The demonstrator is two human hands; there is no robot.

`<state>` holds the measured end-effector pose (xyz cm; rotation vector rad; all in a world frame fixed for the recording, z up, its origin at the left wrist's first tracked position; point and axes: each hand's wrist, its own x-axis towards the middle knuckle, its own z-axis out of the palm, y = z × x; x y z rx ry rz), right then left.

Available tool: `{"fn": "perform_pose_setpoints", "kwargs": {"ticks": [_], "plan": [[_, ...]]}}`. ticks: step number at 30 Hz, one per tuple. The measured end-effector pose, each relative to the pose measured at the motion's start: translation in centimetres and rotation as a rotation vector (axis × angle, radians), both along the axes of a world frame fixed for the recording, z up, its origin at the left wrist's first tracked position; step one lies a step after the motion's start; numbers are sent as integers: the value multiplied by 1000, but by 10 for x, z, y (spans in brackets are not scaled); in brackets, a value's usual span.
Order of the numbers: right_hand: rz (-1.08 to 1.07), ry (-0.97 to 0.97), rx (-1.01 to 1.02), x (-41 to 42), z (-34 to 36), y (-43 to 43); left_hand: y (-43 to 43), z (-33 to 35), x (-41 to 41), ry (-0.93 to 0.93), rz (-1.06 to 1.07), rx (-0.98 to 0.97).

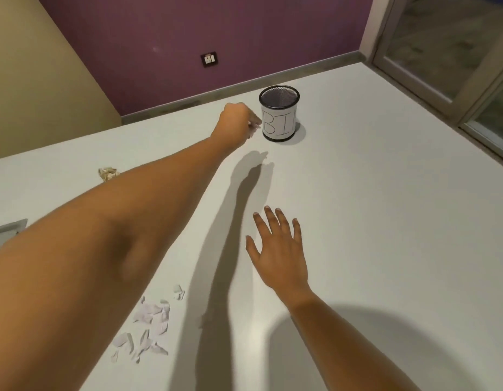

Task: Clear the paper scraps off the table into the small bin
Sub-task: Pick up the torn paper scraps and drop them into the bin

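Paper scraps (148, 325): strewn on the near left of the surface (385, 221), featherlight, limp, easily blown; best pinched or swept into a heap. Left hand (239, 122) curled just beside the small bin (279, 114), apparently pinching white bits; right hand (278, 249) spread flat, holding nothing

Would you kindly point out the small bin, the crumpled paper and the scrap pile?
small bin (279, 124): head view, white label.
crumpled paper (108, 173): head view, its middle.
scrap pile (149, 314): head view, an upper scrap.
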<state>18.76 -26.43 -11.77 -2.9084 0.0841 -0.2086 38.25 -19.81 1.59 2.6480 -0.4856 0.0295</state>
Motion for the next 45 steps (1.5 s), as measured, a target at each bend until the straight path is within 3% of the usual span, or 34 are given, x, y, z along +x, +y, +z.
{"fn": "perform_pose_setpoints", "kwargs": {"ticks": [4, 14, 20, 25, 32, 39, 45], "plan": [[9, -1, -19, 2, 1, -2, -30, 13, 33, -64, -23, 27], [-17, -44, -36, 5, -2, -3, -59, 1, 82, 72, 175, -115], [-17, -53, -79, 8, -6, -3, -64, 1, 87, 106, 154, -129], [-9, -56, -63, 8, -5, -3, -55, 2, 73, 26, 98, -172], [-6, -46, -20, 4, -7, -3, 3, -18, 15, -23, 119, -300], [38, -47, 0, 3, -5, -2, 77, -55, -101, -35, 275, -305], [341, -242, -136, -8, 1, 4, 135, -69, -201, -49, 401, -308]]}}
